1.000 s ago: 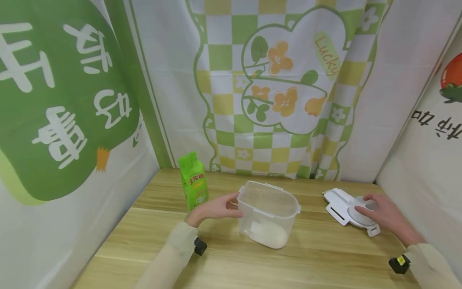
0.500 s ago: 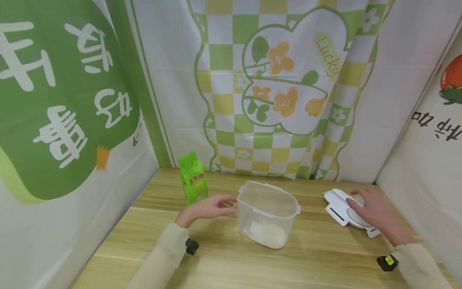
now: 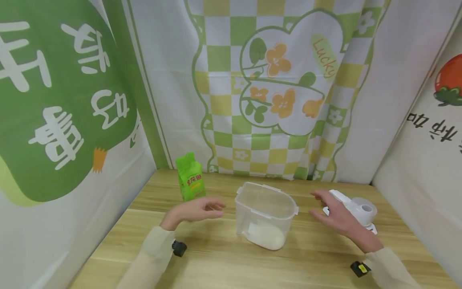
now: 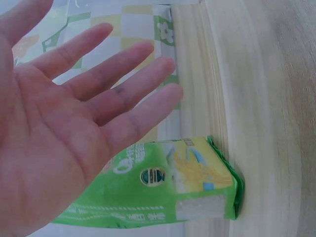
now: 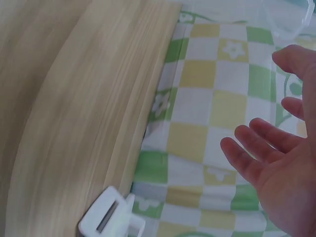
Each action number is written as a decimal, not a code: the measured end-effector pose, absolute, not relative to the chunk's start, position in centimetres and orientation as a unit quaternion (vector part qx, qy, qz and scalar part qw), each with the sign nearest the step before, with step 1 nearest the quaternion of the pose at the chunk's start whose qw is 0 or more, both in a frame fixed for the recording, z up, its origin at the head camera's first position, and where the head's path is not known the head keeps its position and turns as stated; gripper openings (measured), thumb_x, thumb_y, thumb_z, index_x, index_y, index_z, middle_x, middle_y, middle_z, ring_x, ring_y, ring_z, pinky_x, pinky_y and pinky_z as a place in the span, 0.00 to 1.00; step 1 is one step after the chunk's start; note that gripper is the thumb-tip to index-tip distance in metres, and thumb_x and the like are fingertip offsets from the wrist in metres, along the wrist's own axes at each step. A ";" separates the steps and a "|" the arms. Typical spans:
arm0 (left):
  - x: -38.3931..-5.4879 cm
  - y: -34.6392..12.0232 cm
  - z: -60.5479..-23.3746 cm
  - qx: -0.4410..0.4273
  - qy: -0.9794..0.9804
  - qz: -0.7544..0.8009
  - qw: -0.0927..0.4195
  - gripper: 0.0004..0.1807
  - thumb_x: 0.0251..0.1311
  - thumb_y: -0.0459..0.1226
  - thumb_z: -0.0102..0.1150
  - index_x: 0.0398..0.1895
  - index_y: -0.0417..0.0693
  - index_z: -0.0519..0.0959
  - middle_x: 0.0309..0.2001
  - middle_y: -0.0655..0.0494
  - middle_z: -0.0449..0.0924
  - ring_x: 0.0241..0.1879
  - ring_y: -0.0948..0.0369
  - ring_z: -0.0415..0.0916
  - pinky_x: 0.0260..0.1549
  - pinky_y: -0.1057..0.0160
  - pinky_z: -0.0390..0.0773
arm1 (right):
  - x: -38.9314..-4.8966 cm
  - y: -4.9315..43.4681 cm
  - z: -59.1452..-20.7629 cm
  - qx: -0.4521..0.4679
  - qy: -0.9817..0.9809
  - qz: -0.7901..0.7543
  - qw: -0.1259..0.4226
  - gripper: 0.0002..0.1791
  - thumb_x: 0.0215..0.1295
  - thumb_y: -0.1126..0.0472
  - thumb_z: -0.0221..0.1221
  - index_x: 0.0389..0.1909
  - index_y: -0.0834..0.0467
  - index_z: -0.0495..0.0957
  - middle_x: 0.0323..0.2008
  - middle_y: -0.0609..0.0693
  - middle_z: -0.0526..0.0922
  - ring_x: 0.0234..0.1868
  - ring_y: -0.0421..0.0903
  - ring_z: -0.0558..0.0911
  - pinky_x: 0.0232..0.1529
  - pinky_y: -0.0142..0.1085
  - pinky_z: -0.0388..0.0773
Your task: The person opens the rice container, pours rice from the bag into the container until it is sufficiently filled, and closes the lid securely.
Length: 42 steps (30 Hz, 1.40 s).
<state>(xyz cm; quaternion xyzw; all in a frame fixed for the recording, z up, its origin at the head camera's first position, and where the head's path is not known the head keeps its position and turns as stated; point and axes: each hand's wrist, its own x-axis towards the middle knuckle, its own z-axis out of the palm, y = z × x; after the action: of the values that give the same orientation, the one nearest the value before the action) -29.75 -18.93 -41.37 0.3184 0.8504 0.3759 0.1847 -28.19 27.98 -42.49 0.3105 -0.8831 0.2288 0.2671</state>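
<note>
Mid-table stands a clear plastic container (image 3: 265, 204) with no lid on and a layer of white, rice-like contents (image 3: 268, 236) at its bottom. To its left is my left hand (image 3: 198, 209), fingers spread and nothing held, as the left wrist view shows. Behind that hand a green printed bag (image 3: 191, 180) stands upright. My right hand (image 3: 335, 214) hovers between the container and a white lid (image 3: 362, 210), loosely spread and holding nothing. The lid lies on the table with a round translucent part on top, partly hidden by the right hand.
The wooden table (image 3: 231, 269) ends at the back against a checked curtain (image 3: 252, 140). White printed cloth hangs on the left (image 3: 119, 172) and right (image 3: 415, 168) sides. A small black camera sits on each wrist.
My right hand has let go of the lid's round part and moved left toward the container. My left hand has come away from the container's side and moved left.
</note>
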 end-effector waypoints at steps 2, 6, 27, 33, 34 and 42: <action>-29.7 -19.4 -41.5 0.315 0.850 0.377 0.192 0.26 0.71 0.51 0.52 0.66 0.50 0.70 0.63 0.47 0.76 0.62 0.49 0.73 0.57 0.52 0.77 | -28.0 27.2 -42.6 0.326 -0.878 0.241 0.254 0.32 0.51 0.67 0.71 0.58 0.66 0.71 0.49 0.56 0.80 0.45 0.52 0.79 0.39 0.41 0.82; -29.7 -20.6 -41.7 0.310 0.842 0.384 0.217 0.27 0.70 0.51 0.52 0.67 0.50 0.70 0.64 0.44 0.74 0.60 0.50 0.75 0.54 0.50 0.79 | -27.5 25.8 -42.7 0.335 -0.878 0.266 0.212 0.37 0.50 0.63 0.73 0.61 0.67 0.69 0.53 0.59 0.79 0.48 0.56 0.80 0.41 0.42 0.82; -28.7 -27.0 -40.6 0.144 0.889 0.358 0.247 0.31 0.66 0.56 0.55 0.61 0.41 0.75 0.55 0.43 0.81 0.54 0.46 0.78 0.46 0.45 0.81 | -28.0 23.9 -44.3 0.342 -0.865 0.345 0.126 0.50 0.46 0.52 0.76 0.68 0.64 0.62 0.57 0.60 0.78 0.49 0.47 0.80 0.43 0.40 0.80; -28.7 -27.8 -39.8 0.103 0.916 0.322 0.218 0.37 0.66 0.58 0.53 0.65 0.38 0.71 0.57 0.39 0.78 0.52 0.43 0.79 0.41 0.46 0.81 | -27.9 23.4 -44.4 0.352 -0.860 0.349 0.123 0.50 0.48 0.50 0.75 0.70 0.58 0.61 0.58 0.60 0.78 0.49 0.55 0.81 0.45 0.44 0.82; -28.6 -27.8 -39.7 0.100 0.917 0.321 0.216 0.38 0.66 0.59 0.53 0.67 0.37 0.69 0.58 0.38 0.77 0.52 0.43 0.79 0.40 0.46 0.81 | -27.9 23.3 -44.4 0.353 -0.860 0.347 0.125 0.50 0.48 0.50 0.75 0.70 0.57 0.61 0.58 0.60 0.78 0.49 0.54 0.81 0.45 0.43 0.82; -29.6 -27.4 -40.4 0.123 0.904 0.371 0.175 0.47 0.67 0.58 0.51 0.77 0.43 0.46 0.65 0.33 0.69 0.60 0.41 0.72 0.45 0.43 0.80 | -27.9 22.3 -44.8 0.377 -0.838 0.374 0.123 0.53 0.46 0.57 0.76 0.71 0.65 0.57 0.59 0.63 0.74 0.52 0.40 0.78 0.42 0.38 0.82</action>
<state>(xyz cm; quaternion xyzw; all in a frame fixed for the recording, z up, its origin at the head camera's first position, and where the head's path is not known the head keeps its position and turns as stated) -29.59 -27.39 -40.44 0.1226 0.9039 0.3706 0.1748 -27.86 22.29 -44.81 0.3769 -0.8383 0.3743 0.1228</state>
